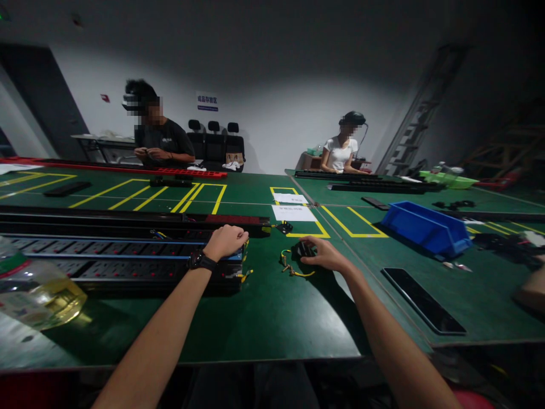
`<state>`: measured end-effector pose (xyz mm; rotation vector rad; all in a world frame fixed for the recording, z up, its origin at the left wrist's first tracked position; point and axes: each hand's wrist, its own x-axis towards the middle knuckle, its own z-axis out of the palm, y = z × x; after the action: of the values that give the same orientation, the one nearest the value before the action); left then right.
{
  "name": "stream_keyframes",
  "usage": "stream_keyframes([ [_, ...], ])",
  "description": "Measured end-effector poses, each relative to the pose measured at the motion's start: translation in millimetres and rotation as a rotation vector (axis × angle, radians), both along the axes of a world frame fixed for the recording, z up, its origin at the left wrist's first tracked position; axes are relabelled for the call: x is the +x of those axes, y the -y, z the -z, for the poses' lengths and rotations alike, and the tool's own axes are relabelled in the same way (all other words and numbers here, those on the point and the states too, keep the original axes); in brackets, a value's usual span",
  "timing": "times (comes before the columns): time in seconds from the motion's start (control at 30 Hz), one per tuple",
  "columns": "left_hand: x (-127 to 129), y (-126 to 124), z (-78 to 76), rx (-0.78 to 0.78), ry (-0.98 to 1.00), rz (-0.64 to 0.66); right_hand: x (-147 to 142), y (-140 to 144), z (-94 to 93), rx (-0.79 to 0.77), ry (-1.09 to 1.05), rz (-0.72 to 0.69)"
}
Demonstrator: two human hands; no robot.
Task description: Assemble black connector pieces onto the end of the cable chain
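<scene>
My left hand (226,242), with a dark watch on its wrist, has its fingers curled over the right end of a blue-edged power strip (140,250). A second power strip (170,271) lies along its near side, with short yellow-green wires (246,275) poking out of its end. To the right, my right hand (323,253) has its thumb and fingers closed around a small black part (305,250), low over the table. Loose yellow and green wires (293,271) lie beside that part. Another small black piece (284,227) sits farther back.
A bottle of yellow liquid (46,289) is at the left. On the right are a blue bin (428,227) and a phone (423,300). Paper sheets (293,213) lie on the green table (272,335). Two people work across it.
</scene>
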<state>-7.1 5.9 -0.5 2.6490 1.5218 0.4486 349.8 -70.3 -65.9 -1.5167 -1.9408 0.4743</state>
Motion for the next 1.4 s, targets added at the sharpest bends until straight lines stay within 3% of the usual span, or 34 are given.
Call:
stream_keyframes([
  [0.47, 0.0, 0.2, -0.5, -0.015, 0.014, -0.006, -15.5, -2.8, 4.4, 0.097, -0.011, 0.062],
  [0.9, -1.0, -1.3, 1.2, -0.011, 0.021, 0.006, -29.7, -6.8, 5.8, 0.079, -0.327, 0.052],
  [1.2, 0.7, 0.6, -1.4, -0.021, 0.014, -0.004, -28.5, -13.5, 16.6, 0.155, -0.379, 0.083],
  [1.4, 0.7, 1.0, -1.8, -0.009, 0.009, 0.0, -26.8, -11.9, 14.1, 0.171, -0.314, 0.078],
])
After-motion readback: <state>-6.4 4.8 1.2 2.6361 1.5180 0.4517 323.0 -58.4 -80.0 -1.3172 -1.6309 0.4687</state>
